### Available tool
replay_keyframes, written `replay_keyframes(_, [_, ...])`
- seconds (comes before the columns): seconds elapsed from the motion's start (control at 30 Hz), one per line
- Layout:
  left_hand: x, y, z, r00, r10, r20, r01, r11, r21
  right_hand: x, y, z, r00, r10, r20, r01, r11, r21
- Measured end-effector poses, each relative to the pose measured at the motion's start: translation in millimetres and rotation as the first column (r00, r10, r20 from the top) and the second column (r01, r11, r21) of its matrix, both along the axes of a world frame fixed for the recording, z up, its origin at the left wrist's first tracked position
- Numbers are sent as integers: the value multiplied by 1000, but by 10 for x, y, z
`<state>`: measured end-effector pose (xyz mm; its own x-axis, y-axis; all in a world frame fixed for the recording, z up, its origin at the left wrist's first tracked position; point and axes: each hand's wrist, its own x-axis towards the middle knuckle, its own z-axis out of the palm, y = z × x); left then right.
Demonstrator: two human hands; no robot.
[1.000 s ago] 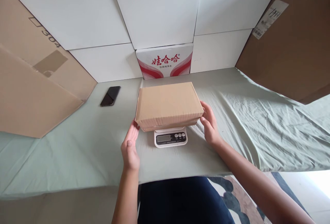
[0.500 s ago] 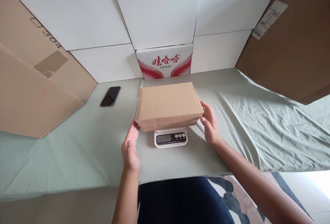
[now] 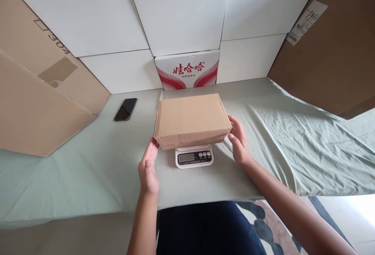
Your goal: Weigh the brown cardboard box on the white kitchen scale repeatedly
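A closed brown cardboard box sits over a small white kitchen scale, covering its weighing platform. Only the scale's front panel, with a grey display and round buttons, shows below the box; the display has no readable digits. My left hand is against the box's lower left corner, fingers extended along that side, thumb apart. At the right end, my right hand holds the box with fingers bent around its side and thumb near the front corner. Some fingertips are hidden behind the box.
A black phone lies on the green cloth to the left. Behind stands a white carton with red lettering among white panels. Large cardboard sheets flank the left side, with another brown carton at right.
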<state>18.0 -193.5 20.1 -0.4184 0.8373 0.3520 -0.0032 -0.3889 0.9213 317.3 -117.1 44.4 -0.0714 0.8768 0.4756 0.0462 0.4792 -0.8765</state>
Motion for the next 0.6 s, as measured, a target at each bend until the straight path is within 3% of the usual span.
replay_keyframes(0.6, [-13, 1, -42, 1000, 9, -7, -9, 1000, -7, -1, -21, 5, 1000, 7, 9, -7, 1000, -13])
